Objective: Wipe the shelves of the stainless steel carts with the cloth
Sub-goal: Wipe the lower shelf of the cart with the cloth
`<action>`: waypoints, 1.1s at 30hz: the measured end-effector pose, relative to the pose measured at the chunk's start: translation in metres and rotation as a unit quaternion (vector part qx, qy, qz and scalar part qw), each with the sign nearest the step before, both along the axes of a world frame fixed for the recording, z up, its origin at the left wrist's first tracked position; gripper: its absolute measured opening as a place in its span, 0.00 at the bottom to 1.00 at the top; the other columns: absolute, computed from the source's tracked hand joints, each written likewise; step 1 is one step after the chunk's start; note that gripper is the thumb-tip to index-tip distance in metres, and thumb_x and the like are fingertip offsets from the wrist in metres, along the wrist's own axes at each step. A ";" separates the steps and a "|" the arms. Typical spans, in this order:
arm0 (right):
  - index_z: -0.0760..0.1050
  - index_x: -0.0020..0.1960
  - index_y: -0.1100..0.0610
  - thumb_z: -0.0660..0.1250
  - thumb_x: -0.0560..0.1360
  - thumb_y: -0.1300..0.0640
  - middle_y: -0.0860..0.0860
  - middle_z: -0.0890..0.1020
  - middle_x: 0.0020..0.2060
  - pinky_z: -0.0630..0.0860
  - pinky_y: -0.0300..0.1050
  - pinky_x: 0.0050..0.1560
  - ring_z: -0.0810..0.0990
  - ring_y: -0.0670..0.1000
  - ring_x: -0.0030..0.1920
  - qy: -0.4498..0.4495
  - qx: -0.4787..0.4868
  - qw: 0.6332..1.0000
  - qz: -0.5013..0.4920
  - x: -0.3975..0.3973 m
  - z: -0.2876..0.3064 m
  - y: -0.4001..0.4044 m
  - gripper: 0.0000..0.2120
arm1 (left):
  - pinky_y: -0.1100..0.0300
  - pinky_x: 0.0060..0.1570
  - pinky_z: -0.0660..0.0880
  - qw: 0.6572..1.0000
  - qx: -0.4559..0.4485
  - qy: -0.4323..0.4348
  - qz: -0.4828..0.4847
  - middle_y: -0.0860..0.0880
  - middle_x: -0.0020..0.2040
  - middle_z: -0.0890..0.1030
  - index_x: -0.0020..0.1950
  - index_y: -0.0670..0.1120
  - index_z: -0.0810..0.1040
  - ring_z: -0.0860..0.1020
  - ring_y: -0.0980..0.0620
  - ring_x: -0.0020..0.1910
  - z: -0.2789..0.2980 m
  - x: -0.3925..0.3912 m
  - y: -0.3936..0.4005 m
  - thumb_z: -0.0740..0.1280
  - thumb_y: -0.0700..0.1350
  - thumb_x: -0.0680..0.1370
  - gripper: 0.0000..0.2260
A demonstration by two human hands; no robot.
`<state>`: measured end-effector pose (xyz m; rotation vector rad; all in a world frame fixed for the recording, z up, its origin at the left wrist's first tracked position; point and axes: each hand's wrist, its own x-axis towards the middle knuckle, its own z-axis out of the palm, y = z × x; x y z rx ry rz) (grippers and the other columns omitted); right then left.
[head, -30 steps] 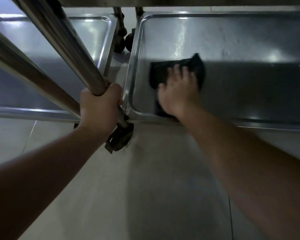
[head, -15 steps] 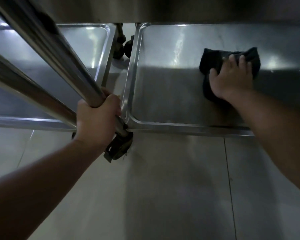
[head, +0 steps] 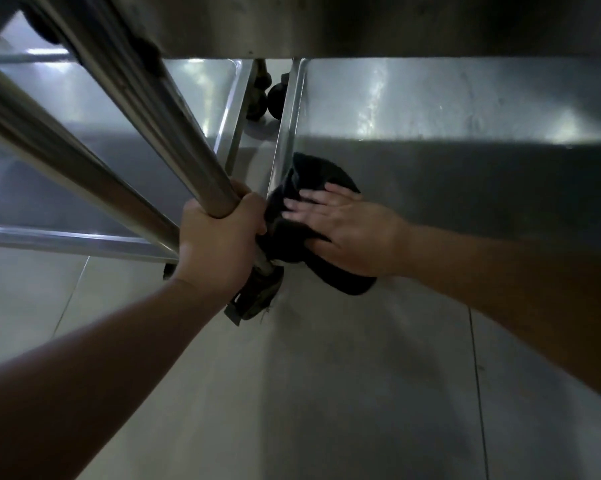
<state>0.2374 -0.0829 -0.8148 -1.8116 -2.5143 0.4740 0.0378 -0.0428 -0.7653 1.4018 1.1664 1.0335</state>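
right hand [head: 352,233] flat on cloth [head: 312,188] | shelf [head: 465,188] corner hidden

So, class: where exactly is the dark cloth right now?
The dark cloth lies at the near-left corner of the right cart's bottom shelf, under the right hand, beside the left hand gripping the post.

Right cart shelf [head: 465,109]: stainless steel tray with a raised rim, lit at the far part, shadowed nearer.
On it: a black cloth [head: 312,178] at the near left corner, draped over the near rim.
Left cart shelf [head: 67,109]: stainless steel, just beside the right one, a narrow gap between.
Floor [head: 326,393]: pale tiles; the carts' dark caster wheels [head: 254,299] stand on it.
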 end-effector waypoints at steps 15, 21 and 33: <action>0.44 0.85 0.44 0.43 0.83 0.36 0.50 0.46 0.85 0.37 0.61 0.80 0.43 0.58 0.84 -0.038 -0.037 0.959 -0.278 -0.007 -0.003 0.138 0.33 | 0.61 0.30 0.73 1.000 -0.019 0.020 -0.009 0.44 0.32 0.75 0.43 0.30 0.74 0.75 0.51 0.30 0.005 0.001 -0.001 0.68 0.42 0.70 0.13; 0.49 0.83 0.38 0.35 0.75 0.33 0.47 0.47 0.85 0.37 0.58 0.80 0.46 0.55 0.84 -0.001 -0.005 0.983 -0.182 -0.049 -0.013 0.061 0.37 | 0.64 0.27 0.70 0.999 -0.034 0.000 -0.006 0.47 0.28 0.74 0.38 0.34 0.74 0.72 0.54 0.26 0.005 0.000 -0.002 0.68 0.40 0.71 0.09; 0.51 0.85 0.46 0.48 0.84 0.37 0.45 0.55 0.84 0.44 0.53 0.82 0.51 0.49 0.83 -0.050 0.044 0.997 -0.048 -0.016 -0.009 -0.046 0.31 | 0.64 0.29 0.75 0.983 -0.025 0.181 0.015 0.53 0.31 0.78 0.48 0.38 0.80 0.76 0.59 0.28 0.003 -0.014 -0.009 0.71 0.50 0.77 0.15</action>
